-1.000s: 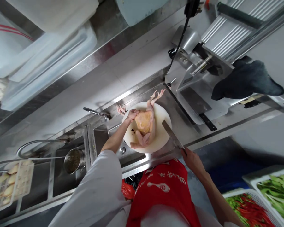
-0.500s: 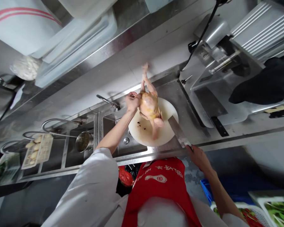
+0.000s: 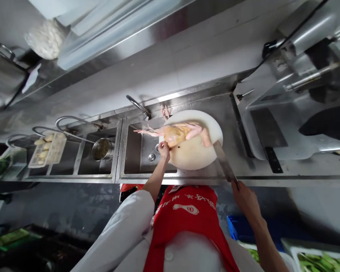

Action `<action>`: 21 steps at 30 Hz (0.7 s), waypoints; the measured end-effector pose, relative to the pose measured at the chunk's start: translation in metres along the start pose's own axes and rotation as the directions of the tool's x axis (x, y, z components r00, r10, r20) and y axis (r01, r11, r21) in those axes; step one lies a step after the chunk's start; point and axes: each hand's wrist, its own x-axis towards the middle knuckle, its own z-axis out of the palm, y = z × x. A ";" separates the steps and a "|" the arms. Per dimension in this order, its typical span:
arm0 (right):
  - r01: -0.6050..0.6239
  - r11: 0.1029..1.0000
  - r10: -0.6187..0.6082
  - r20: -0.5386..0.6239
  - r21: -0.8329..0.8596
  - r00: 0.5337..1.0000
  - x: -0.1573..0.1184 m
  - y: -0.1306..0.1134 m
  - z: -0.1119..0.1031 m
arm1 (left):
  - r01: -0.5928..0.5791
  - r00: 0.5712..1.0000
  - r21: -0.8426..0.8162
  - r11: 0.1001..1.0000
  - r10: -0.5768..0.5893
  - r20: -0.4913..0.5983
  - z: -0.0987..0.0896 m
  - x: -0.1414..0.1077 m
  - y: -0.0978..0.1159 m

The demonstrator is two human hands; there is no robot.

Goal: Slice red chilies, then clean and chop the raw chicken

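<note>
A plucked chicken [image 3: 174,135] lies on its side across a round white cutting board [image 3: 195,156], its feet pointing left over the sink. My left hand [image 3: 164,150] is closed on the near edge of the chicken's body. My right hand [image 3: 245,197] grips the handle of a cleaver [image 3: 223,160], whose blade tip rests at the board's right edge. Small dark bits lie on the board near the chicken.
Left of the board is a sink [image 3: 144,151] with a faucet [image 3: 137,105]. Farther left are a metal pot [image 3: 102,149] and a basket of pale items [image 3: 49,149]. At right, a second cleaver [image 3: 266,132] lies on a tray beside a slicing machine [image 3: 303,64].
The chicken has turned from upright over the board to lying sideways, feet now to the left. My left hand has moved to its near side. The view has shifted.
</note>
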 end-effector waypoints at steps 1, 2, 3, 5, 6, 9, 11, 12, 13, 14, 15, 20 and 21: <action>-0.020 0.999 0.019 -0.005 -0.039 1.000 -0.006 0.004 0.000 | 0.028 0.998 -0.025 0.999 -0.026 0.055 -0.008 0.001 -0.003; -0.046 0.996 0.045 -0.010 -0.078 0.999 -0.013 0.009 -0.001 | 0.057 0.993 -0.046 0.997 -0.052 0.104 -0.016 0.001 -0.005; -0.075 0.990 0.073 -0.017 -0.119 0.997 -0.020 0.014 -0.002 | 0.087 0.986 -0.064 0.994 -0.077 0.150 -0.022 0.000 -0.007; -0.122 0.973 0.115 -0.048 -0.197 0.992 -0.033 0.022 -0.004 | 0.124 0.971 -0.082 0.989 -0.104 0.217 -0.032 -0.002 -0.010; -0.127 0.964 0.112 -0.075 -0.233 0.991 -0.038 0.023 -0.006 | 0.125 0.966 -0.082 0.989 -0.103 0.238 -0.036 -0.003 -0.012; -0.056 0.940 0.003 -0.154 -0.336 0.988 -0.046 0.008 -0.013 | 0.104 0.968 -0.085 0.991 -0.082 0.236 -0.040 -0.005 -0.022; 0.035 0.920 -0.106 -0.162 -0.390 0.981 -0.043 -0.021 -0.019 | 0.109 0.975 -0.139 0.984 -0.079 0.208 -0.040 -0.005 -0.030; 0.088 0.909 -0.160 -0.146 -0.408 0.976 -0.039 -0.039 -0.021 | 0.117 0.977 -0.176 0.977 -0.081 0.199 -0.039 -0.006 -0.034; 0.148 0.897 -0.217 -0.125 -0.416 0.968 -0.034 -0.060 -0.023 | 0.123 0.978 -0.208 0.970 -0.082 0.193 -0.039 -0.006 -0.038; 0.211 0.883 -0.277 -0.102 -0.419 0.955 -0.029 -0.081 -0.024 | 0.122 0.979 -0.228 0.966 -0.080 0.187 -0.039 -0.006 -0.042; 0.269 0.865 -0.332 -0.079 -0.424 0.940 -0.023 -0.101 -0.025 | 0.119 0.981 -0.236 0.964 -0.077 0.180 -0.039 -0.007 -0.045; 0.412 0.764 -0.470 0.010 -0.496 0.883 -0.002 -0.179 -0.023 | 0.106 0.984 -0.229 0.968 -0.070 0.161 -0.039 -0.010 -0.055; 0.412 0.751 -0.466 0.028 -0.516 0.885 -0.001 -0.188 -0.022 | 0.104 0.984 -0.239 0.965 -0.066 0.163 -0.039 -0.011 -0.056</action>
